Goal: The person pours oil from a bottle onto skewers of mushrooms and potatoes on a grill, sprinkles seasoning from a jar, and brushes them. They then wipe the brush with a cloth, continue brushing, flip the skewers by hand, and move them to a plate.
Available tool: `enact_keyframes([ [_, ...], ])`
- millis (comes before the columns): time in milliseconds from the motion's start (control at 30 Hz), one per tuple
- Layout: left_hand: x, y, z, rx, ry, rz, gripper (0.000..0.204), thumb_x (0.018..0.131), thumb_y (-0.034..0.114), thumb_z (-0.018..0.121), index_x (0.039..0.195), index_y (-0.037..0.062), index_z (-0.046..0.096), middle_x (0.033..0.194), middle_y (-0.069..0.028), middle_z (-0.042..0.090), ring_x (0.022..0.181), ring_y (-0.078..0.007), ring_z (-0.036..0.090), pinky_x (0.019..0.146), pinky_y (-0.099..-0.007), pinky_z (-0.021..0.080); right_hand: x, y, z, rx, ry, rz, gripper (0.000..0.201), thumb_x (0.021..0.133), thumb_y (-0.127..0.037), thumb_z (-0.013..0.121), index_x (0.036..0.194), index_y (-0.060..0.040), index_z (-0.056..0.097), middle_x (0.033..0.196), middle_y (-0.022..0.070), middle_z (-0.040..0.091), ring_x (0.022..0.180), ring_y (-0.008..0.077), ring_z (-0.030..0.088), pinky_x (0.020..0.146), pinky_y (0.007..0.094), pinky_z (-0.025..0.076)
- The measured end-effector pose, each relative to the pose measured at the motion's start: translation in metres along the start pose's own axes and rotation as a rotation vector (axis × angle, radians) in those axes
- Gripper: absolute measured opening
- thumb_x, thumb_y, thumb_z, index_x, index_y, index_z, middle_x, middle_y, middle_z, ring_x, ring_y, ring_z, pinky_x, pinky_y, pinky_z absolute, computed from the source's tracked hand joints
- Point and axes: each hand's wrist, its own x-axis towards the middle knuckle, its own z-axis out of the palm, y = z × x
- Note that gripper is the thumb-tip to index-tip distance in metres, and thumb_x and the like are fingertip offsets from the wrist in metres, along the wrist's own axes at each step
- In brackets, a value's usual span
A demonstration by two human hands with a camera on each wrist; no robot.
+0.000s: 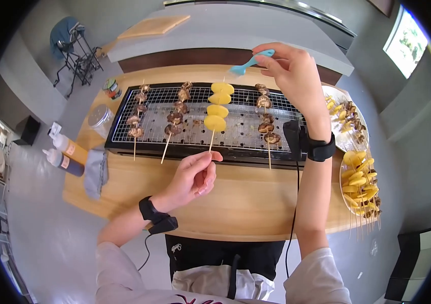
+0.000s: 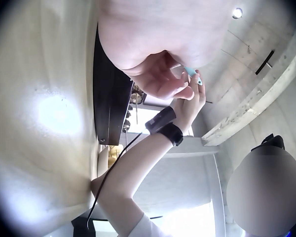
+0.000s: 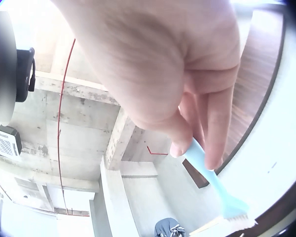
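My left hand (image 1: 193, 175) pinches the lower end of a wooden skewer of yellow potato slices (image 1: 215, 123), which lies across the middle of the black-framed grill (image 1: 241, 144). In my right hand (image 1: 299, 81) is the handle of a light-blue basting brush (image 1: 252, 62), pinched between thumb and fingers. Its pale bristles point down and left, close over the far tip of the potato skewer. The right wrist view shows the brush head (image 3: 234, 210) below my fingers. Mushroom skewers (image 1: 176, 118) lie on the wire mesh to either side of the potato one.
At the right, an oval plate (image 1: 343, 195) holds more potato and mushroom skewers, with another plate (image 1: 327, 91) behind it. Two squeeze bottles (image 1: 68, 147), a grey cloth (image 1: 95, 175), a shaker jar (image 1: 100, 119) and a small jar (image 1: 111, 88) stand left of the grill.
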Motion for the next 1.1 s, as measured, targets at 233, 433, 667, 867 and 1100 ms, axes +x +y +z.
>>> enact_keyframes([
  [233,0.005,-0.003,-0.005,-0.034,0.019,0.008,0.025,0.105,0.024,0.040,0.112,0.0023,0.051,0.055,-0.0010,0.048,0.037,-0.0083,0.037,0.036,-0.0232,0.027,-0.008,-0.029,0.005,-0.166,-0.128,-0.023,0.016,0.091,-0.011,0.063,0.103,-0.0027,0.069,0.079,0.0084,0.071,0.074,0.0126,0.070,0.065,0.0236,0.054],
  [433,0.004,-0.003,-0.005,-0.081,0.010,0.015,0.028,0.106,0.023,0.036,0.113,0.0019,0.052,0.051,-0.0011,0.044,0.035,-0.0088,0.034,0.034,-0.0238,0.026,-0.017,-0.049,0.005,-0.190,-0.201,-0.058,0.014,0.089,-0.010,0.064,0.100,-0.0026,0.068,0.069,0.0089,0.067,0.064,0.0104,0.066,0.056,0.0228,0.048],
  [667,0.004,-0.005,-0.005,-0.068,-0.002,0.020,0.031,0.106,0.024,0.033,0.116,0.0019,0.053,0.049,-0.0008,0.042,0.035,-0.0088,0.032,0.034,-0.0241,0.026,-0.025,-0.064,-0.001,-0.195,-0.240,-0.143,0.013,0.086,-0.005,0.063,0.098,-0.0018,0.068,0.068,0.0087,0.066,0.063,0.0095,0.065,0.056,0.0222,0.048],
  [867,0.004,-0.004,-0.004,-0.064,0.008,0.013,0.034,0.107,0.027,0.033,0.115,0.0021,0.055,0.049,-0.0001,0.042,0.034,-0.0085,0.032,0.034,-0.0242,0.025,-0.027,-0.064,0.006,-0.102,-0.196,-0.204,0.012,0.085,-0.001,0.063,0.096,0.0001,0.068,0.069,0.0088,0.066,0.060,0.0078,0.061,0.055,0.0218,0.049],
  [1100,0.004,-0.002,-0.004,-0.089,0.043,0.008,0.033,0.107,0.027,0.034,0.115,0.0032,0.055,0.049,0.0000,0.041,0.035,-0.0087,0.031,0.035,-0.0241,0.024,-0.028,-0.070,0.001,-0.164,-0.310,-0.162,0.012,0.083,-0.003,0.065,0.094,0.0013,0.069,0.066,0.0116,0.064,0.056,0.0133,0.061,0.054,0.0250,0.051],
])
